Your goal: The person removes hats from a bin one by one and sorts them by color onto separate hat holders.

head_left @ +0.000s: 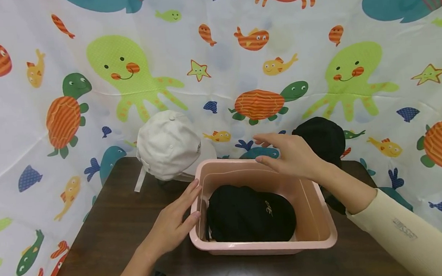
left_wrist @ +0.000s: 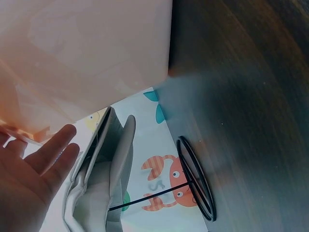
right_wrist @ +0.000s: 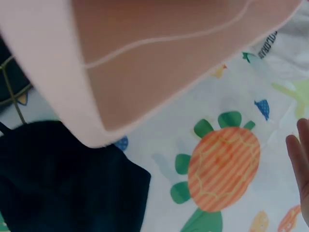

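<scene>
My left hand (head_left: 173, 224) lies straight-fingered against the left rim of the pink bin (head_left: 265, 247); my right hand (head_left: 292, 153), fingers parted, empty, hovers over its far rim. The black cap (head_left: 249, 217) sits inside; I'm probably steadying the bin, and gripping next calls for curling my right fingers

The dark brown bench (head_left: 104, 236), wooden with a faint grain and soft sheen, carries a pale pink, rectangular, open-topped plastic bin (head_left: 267, 247), upright. A thin black wire stand (left_wrist: 189, 182) with a ring base rests left of it; another thin wire stand (right_wrist: 14, 98) is at its right.
</scene>
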`<state>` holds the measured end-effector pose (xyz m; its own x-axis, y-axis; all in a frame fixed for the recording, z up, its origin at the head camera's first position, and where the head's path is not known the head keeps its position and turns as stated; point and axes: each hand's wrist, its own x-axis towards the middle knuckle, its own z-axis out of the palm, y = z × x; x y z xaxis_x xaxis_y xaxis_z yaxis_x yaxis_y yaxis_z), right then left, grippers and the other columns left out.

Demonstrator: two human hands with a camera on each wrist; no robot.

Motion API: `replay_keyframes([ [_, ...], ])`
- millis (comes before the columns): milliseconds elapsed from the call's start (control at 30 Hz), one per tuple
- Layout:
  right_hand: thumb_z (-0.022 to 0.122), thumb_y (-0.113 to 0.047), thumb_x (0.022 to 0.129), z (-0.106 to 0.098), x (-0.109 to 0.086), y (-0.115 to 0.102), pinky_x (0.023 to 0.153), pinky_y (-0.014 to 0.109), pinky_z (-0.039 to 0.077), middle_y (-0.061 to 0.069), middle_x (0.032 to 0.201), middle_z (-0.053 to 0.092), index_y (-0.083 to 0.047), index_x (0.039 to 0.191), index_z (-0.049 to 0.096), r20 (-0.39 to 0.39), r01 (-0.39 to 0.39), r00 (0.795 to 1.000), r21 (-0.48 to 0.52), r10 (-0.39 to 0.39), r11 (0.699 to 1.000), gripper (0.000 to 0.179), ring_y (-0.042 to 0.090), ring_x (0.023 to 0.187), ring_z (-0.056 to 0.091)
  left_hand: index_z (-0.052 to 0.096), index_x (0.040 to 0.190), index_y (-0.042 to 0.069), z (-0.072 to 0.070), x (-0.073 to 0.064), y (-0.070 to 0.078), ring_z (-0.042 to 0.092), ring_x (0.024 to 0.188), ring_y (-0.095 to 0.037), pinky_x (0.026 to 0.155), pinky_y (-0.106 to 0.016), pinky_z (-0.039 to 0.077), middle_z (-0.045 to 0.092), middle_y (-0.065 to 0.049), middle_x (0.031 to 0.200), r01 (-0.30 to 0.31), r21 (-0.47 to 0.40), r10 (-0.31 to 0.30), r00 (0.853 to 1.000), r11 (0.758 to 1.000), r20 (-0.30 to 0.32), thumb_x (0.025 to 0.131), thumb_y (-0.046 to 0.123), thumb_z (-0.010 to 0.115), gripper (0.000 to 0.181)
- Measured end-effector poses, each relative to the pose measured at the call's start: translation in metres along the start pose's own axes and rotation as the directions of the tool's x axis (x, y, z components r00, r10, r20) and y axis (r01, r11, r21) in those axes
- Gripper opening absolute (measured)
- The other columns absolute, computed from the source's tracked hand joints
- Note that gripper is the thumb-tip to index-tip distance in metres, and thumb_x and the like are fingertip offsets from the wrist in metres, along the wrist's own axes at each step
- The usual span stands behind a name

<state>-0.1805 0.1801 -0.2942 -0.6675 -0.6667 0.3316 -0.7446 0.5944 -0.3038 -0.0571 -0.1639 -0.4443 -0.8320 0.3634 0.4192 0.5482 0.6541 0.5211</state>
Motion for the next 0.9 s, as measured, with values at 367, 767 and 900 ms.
replay_keyframes([
  [367,0.082,-0.029,0.091,0.017,-0.03,0.006,0.09,0.052,0.059,0.01,0.131,0.071,-0.007,0.14,0.065,-0.022,0.064,0.998,0.028,-0.063,0.998,0.057,0.027,0.109,0.072,0.045,0.159,0.009,0.0,0.001,0.002,0.044,0.149,-0.024,0.112,-0.051,0.044,0.032,0.0,0.17,0.012,0.01,-0.012,1.0,1.0,0.005,0.104,0.024,0.06,0.059],
  [767,0.082,-0.032,0.09,0.028,-0.05,0.006,0.095,0.056,0.056,0.01,0.136,0.069,-0.007,0.142,0.064,0.023,0.026,0.999,0.056,-0.027,0.998,0.061,0.029,0.118,0.069,0.043,0.16,0.011,0.0,0.0,0.0,0.044,0.149,-0.023,0.115,-0.043,0.042,0.032,0.001,0.17,0.01,0.015,-0.01,1.0,1.0,-0.004,0.104,0.024,0.06,0.06],
  [900,0.085,-0.033,0.086,0.035,-0.055,0.007,0.097,0.055,0.055,0.007,0.139,0.068,-0.007,0.142,0.063,0.001,0.081,0.997,0.05,-0.081,0.995,0.066,0.026,0.12,0.069,0.043,0.161,0.012,0.001,0.0,0.001,0.042,0.149,-0.022,0.119,-0.033,0.035,0.031,0.001,0.171,0.012,0.009,-0.012,1.0,1.0,0.0,0.104,0.024,0.061,0.061],
])
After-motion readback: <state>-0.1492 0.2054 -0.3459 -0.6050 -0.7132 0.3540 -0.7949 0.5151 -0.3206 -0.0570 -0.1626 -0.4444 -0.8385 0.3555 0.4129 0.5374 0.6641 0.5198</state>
